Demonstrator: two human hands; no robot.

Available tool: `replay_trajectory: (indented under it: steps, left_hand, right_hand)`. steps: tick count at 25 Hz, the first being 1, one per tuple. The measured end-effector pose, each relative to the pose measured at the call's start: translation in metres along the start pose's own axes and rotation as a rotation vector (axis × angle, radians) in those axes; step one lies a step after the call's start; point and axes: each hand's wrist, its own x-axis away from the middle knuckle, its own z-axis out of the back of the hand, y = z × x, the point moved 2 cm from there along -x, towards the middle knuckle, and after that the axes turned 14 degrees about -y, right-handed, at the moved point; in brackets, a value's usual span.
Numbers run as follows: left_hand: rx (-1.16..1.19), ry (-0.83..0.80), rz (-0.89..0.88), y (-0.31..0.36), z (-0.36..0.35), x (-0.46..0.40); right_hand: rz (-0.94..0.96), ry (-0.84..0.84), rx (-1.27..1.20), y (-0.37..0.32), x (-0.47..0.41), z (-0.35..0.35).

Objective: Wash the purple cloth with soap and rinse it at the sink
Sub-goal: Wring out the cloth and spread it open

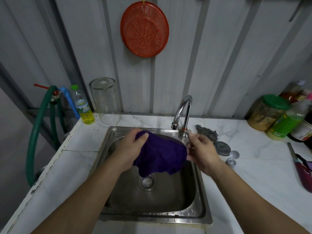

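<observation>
Both hands hold the purple cloth (160, 154) stretched over the steel sink (205, 200), below and left of the tap (183, 110). The left hand (130, 149) is closed on the cloth's upper left corner, thumb on top. The right hand (201, 152) pinches the right edge with its fingers curled. The lower part of the cloth hangs just above the drain (146, 181). No water can be seen running from the tap.

On the white counter (81, 166), behind the sink to the left, stands a plastic bottle (82, 105) with a green cap, about 1/3 full of yellow liquid. Beside it is a tall clear glass jar (106, 101), apparently holding nothing. Right of the tap lie a metal scrubber (207, 132), a round lid (222, 148) and 2 small clear caps (233, 157). At the far right, a green-lidded jar (266, 112) holds a brownish content, next to a green bottle (287, 122) and other bottles too blurred to tell apart. An orange basket (144, 29) hangs on the wall.
</observation>
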Motion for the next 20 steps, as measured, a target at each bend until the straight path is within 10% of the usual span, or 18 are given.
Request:
replay_trajectory:
  steps: [7,10,14,20]
  left_hand:
    - [0.412,-0.09,0.064,0.02,-0.011,0.002]
    - [0.502,-0.123,0.128,0.022,-0.001,0.001]
    - [0.329,-0.211,0.303,0.015,0.011,-0.003]
    - [-0.275,-0.286,0.212,0.011,0.006,-0.01]
  right_hand:
    - [-0.199,-0.438,-0.375,0.062,0.019,-0.026]
    - [-0.106,-0.305,-0.285,0.058,0.016,-0.028]
    - [0.047,-0.088,0.113,0.041,0.011,-0.017]
    - [-0.066,-0.361,1.088,0.021,0.012,-0.021]
